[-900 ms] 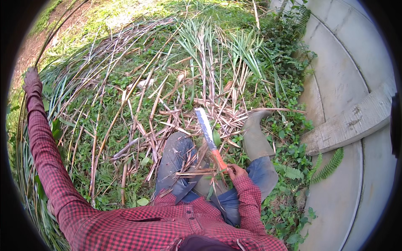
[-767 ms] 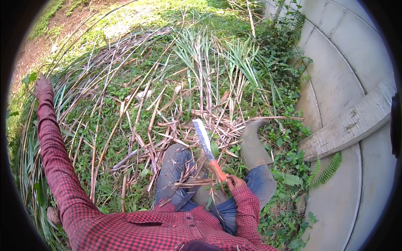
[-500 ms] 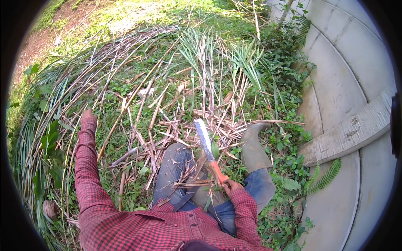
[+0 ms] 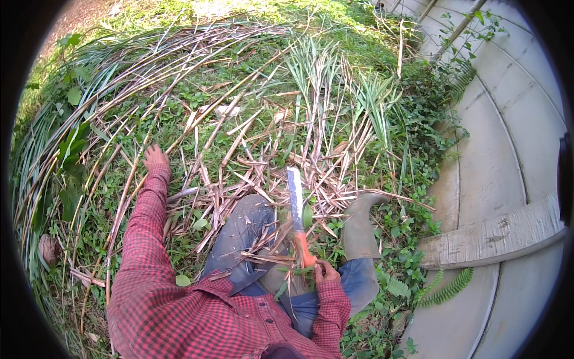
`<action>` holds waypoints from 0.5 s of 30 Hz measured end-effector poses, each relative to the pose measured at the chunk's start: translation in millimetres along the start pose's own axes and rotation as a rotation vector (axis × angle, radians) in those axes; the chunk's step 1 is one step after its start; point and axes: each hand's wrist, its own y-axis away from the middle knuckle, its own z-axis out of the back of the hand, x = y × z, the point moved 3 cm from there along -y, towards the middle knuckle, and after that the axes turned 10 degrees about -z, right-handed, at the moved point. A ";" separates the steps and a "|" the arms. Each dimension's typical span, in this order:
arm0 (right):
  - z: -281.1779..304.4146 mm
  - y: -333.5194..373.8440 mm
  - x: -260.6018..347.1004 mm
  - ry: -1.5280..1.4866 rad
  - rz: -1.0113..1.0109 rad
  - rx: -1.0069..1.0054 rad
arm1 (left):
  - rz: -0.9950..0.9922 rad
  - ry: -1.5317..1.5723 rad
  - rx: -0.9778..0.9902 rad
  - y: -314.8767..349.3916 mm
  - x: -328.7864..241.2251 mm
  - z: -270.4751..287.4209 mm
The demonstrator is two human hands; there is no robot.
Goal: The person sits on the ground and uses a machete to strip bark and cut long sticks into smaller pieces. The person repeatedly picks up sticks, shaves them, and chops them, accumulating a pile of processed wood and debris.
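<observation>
My right hand (image 4: 326, 272) is closed on the butt of a machete, whose orange handle (image 4: 305, 250) lies above my lap. The worn blade (image 4: 295, 200) points away from me, over a heap of cut stalk pieces (image 4: 326, 182). To the left, my left hand (image 4: 156, 158) reaches out with fingers apart, at a long tan stalk (image 4: 197, 121). Whether it touches the stalk is hard to tell. Dry strips (image 4: 272, 257) lie across my bent legs, and a green leaf (image 4: 307, 215) sits beside the blade.
A large pile of long leafy stalks (image 4: 119, 90) curves along the left and far side. Two leafy bundles (image 4: 314, 66) lie ahead. Grey panels (image 4: 484, 161) and a weathered plank (image 4: 490, 242) stand at the right, beside my boot (image 4: 360, 224). A brown lump (image 4: 49, 248) lies at left.
My left hand has shifted right, away from the stalk pile and toward the single long stalk. The view has turned slightly. My right hand still holds the machete, its blade now more upright in the picture.
</observation>
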 end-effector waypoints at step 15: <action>-1.6 -3.5 21.1 0.152 0.039 0.030 | 0.004 0.408 -0.028 -1.1 94.4 26.4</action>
